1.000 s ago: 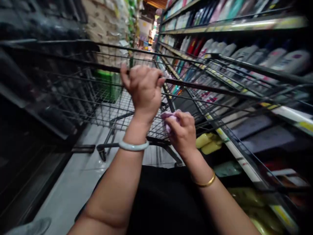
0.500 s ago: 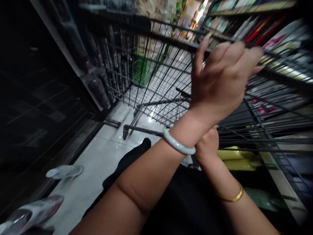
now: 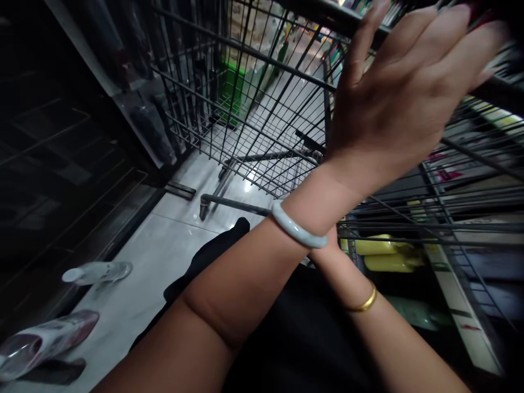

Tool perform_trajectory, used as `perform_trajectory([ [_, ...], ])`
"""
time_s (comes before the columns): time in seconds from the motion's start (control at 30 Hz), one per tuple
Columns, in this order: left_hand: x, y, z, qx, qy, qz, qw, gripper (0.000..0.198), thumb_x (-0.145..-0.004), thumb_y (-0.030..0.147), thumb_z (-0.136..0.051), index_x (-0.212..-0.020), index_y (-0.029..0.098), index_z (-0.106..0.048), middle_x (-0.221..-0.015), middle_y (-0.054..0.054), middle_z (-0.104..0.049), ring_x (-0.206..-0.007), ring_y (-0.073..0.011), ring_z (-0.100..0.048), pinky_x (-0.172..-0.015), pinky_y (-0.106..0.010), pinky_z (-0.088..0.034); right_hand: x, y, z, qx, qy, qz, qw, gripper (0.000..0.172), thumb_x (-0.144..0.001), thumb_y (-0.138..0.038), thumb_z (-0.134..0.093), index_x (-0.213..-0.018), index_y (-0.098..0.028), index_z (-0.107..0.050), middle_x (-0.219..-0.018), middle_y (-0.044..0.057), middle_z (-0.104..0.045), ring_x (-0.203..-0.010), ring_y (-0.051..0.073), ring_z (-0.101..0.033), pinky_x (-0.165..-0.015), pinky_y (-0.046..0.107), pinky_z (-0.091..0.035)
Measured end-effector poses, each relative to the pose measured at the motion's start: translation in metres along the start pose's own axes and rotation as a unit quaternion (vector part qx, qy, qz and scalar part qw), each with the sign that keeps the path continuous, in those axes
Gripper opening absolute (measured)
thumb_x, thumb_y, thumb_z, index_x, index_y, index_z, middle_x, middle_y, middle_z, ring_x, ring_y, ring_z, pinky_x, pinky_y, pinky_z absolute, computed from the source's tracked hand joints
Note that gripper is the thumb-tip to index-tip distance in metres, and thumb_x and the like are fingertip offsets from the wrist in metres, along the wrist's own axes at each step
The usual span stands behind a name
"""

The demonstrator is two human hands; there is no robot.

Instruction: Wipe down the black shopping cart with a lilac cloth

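Note:
My left hand (image 3: 393, 103), with a pale green bangle (image 3: 298, 232) at its wrist, lies over the dark top bar (image 3: 327, 13) of a black wire shopping cart (image 3: 221, 201). Its fingers curl over the bar, and one at the left sticks up. Crossing beneath that wrist is my right arm, which wears a gold bangle (image 3: 365, 299). Only a sliver of my right hand (image 3: 331, 240) shows; its fingers are hidden behind the left forearm.
Bottles stand or lie at the floor's left edge: a clear bottle (image 3: 98, 273) and a larger printed one (image 3: 49, 344). Beyond the cart is a green basket (image 3: 231, 90). Yellow bottles (image 3: 385, 254) sit low on the right, beside shelving. A dark panel (image 3: 61, 136) borders the left.
The view has shifted, so the left hand and the cart's bar appear higher and larger. My right hand has slid further behind the left wrist.

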State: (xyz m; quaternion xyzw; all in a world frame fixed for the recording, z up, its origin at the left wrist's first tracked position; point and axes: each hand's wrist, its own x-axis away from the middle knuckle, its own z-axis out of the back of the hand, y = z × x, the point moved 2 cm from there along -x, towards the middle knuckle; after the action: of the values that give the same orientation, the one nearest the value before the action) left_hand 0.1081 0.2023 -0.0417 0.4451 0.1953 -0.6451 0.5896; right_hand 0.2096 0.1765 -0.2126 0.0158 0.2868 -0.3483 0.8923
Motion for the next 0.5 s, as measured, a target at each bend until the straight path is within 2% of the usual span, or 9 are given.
perform_trajectory([
  [0.03, 0.0, -0.001, 0.0, 0.009, 0.002, -0.002, 1.0, 0.093, -0.098, 0.021, 0.026, -0.138, 0.01, -0.057, -0.136, -0.005, -0.058, -0.153, -0.0258, -0.036, -0.124, -0.056, 0.022, 0.0, -0.003, 0.005, 0.028, 0.02, 0.018, 0.999, 0.038, -0.105, -0.029, -0.046, -0.136, -0.023, -0.069, -0.13, 0.017, -0.075, -0.124, 0.033, -0.066, -0.102, 0.052, -0.058],
  [0.1, 0.0, -0.003, 0.001, 0.012, -0.025, 0.012, 1.0, 0.07, -0.11, 0.027, 0.004, -0.136, 0.016, -0.06, -0.134, -0.003, -0.058, -0.149, -0.0244, -0.039, -0.127, -0.054, 0.021, 0.001, -0.007, 0.023, 0.1, 0.081, 0.053, 0.99, 0.03, -0.104, -0.028, -0.052, -0.125, -0.027, -0.074, -0.12, 0.013, -0.077, -0.12, 0.032, -0.067, -0.102, 0.052, -0.057],
  [0.13, 0.0, -0.003, 0.003, 0.013, -0.037, 0.023, 0.999, 0.06, -0.113, 0.029, -0.008, -0.135, 0.019, -0.062, -0.133, -0.002, -0.058, -0.147, -0.0238, -0.041, -0.128, -0.053, 0.019, 0.002, -0.008, 0.032, 0.135, 0.117, 0.061, 0.982, 0.026, -0.103, -0.028, -0.056, -0.121, -0.028, -0.075, -0.119, 0.012, -0.076, -0.121, 0.032, -0.065, -0.104, 0.052, -0.056],
  [0.2, 0.0, -0.001, 0.008, 0.023, -0.033, 0.039, 0.998, 0.052, -0.114, 0.031, -0.018, -0.13, 0.022, -0.067, -0.129, -0.001, -0.059, -0.144, -0.0238, -0.044, -0.13, -0.052, 0.016, 0.005, -0.006, 0.046, 0.189, 0.165, 0.061, 0.966, 0.02, -0.102, -0.027, -0.063, -0.117, -0.029, -0.076, -0.122, 0.011, -0.075, -0.124, 0.031, -0.062, -0.107, 0.052, -0.052],
  [0.27, 0.001, 0.002, 0.014, 0.049, -0.003, 0.047, 0.998, 0.049, -0.115, 0.035, -0.024, -0.123, 0.023, -0.071, -0.122, -0.003, -0.062, -0.14, -0.0253, -0.047, -0.132, -0.053, 0.014, 0.009, -0.005, 0.048, 0.209, 0.139, 0.064, 0.966, 0.018, -0.102, -0.026, -0.065, -0.115, -0.028, -0.077, -0.123, 0.01, -0.074, -0.124, 0.029, -0.06, -0.105, 0.049, -0.051],
  [0.37, 0.0, 0.004, 0.018, 0.077, 0.02, 0.068, 0.994, 0.037, -0.114, 0.043, -0.043, -0.117, 0.03, -0.077, -0.114, -0.003, -0.068, -0.133, -0.0266, -0.053, -0.134, -0.055, 0.007, 0.016, -0.005, 0.041, 0.166, 0.033, 0.068, 0.983, 0.015, -0.101, -0.026, -0.066, -0.111, -0.027, -0.078, -0.118, 0.009, -0.075, -0.118, 0.027, -0.059, -0.099, 0.044, -0.052],
  [0.4, 0.0, 0.004, 0.017, 0.078, 0.027, 0.079, 0.993, 0.031, -0.112, 0.043, -0.05, -0.116, 0.033, -0.079, -0.113, -0.002, -0.07, -0.13, -0.0267, -0.055, -0.134, -0.056, 0.004, 0.018, -0.006, 0.042, 0.147, 0.021, 0.065, 0.987, 0.015, -0.1, -0.026, -0.067, -0.111, -0.026, -0.078, -0.12, 0.01, -0.074, -0.118, 0.027, -0.058, -0.098, 0.044, -0.052],
  [0.43, -0.001, 0.004, 0.014, 0.075, 0.04, 0.087, 0.993, 0.027, -0.11, 0.042, -0.054, -0.113, 0.036, -0.08, -0.112, -0.001, -0.072, -0.129, -0.0269, -0.056, -0.134, -0.057, 0.003, 0.018, -0.006, 0.045, 0.135, 0.029, 0.058, 0.989, 0.017, -0.1, -0.025, -0.067, -0.113, -0.027, -0.078, -0.124, 0.01, -0.073, -0.119, 0.028, -0.057, -0.1, 0.045, -0.052],
  [0.5, -0.001, 0.001, 0.006, 0.073, 0.091, 0.076, 0.99, 0.021, -0.106, 0.038, -0.061, -0.104, 0.038, -0.082, -0.109, 0.001, -0.073, -0.125, -0.0275, -0.057, -0.133, -0.06, 0.002, 0.018, -0.005, 0.057, 0.13, 0.082, 0.036, 0.987, 0.024, -0.101, -0.023, -0.066, -0.12, -0.029, -0.078, -0.132, 0.011, -0.071, -0.125, 0.03, -0.055, -0.105, 0.049, -0.05],
])
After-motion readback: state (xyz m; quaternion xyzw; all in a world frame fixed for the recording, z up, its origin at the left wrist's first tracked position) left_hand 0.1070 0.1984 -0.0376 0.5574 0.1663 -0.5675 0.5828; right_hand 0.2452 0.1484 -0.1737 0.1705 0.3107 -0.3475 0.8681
